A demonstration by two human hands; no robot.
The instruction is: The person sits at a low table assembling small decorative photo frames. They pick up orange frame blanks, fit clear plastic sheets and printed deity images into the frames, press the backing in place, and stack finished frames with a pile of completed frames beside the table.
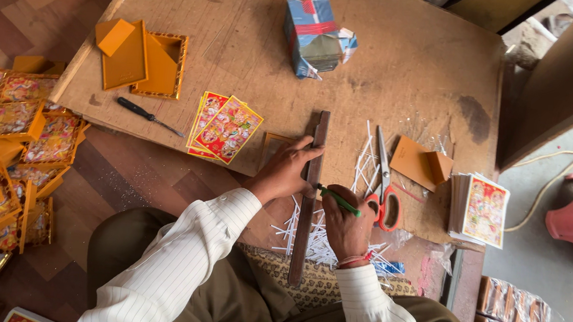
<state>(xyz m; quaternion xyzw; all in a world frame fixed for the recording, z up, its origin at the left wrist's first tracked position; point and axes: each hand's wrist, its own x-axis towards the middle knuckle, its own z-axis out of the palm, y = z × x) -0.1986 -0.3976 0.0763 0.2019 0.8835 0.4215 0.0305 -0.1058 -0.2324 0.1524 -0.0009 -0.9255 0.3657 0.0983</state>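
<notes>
- Head view looks down on a wooden board (410, 60) where the left hand (286, 168) lies flat, fingers spread, pressing down on a long dark straightedge (310, 192); beneath the palm a small card (272, 145) peeks out.
- Right hand (345, 224) is closed in a pinch around a green-handled cutter (339, 201), its tip touching the straightedge's right edge, just ahead of the knuckles.
- Straightedge looks stiff and fairly heavy, likely to stay put under pressure near its middle; the card looks thin, light and apt to slip.
- Cutter seems slim and light, best gripped low near the tip, pen-fashion.
- Just right of the right hand lie red-handled scissors (386, 193) and white paper strips (368, 162); left of the left hand, printed picture cards (227, 128) and a screwdriver (146, 115).
</notes>
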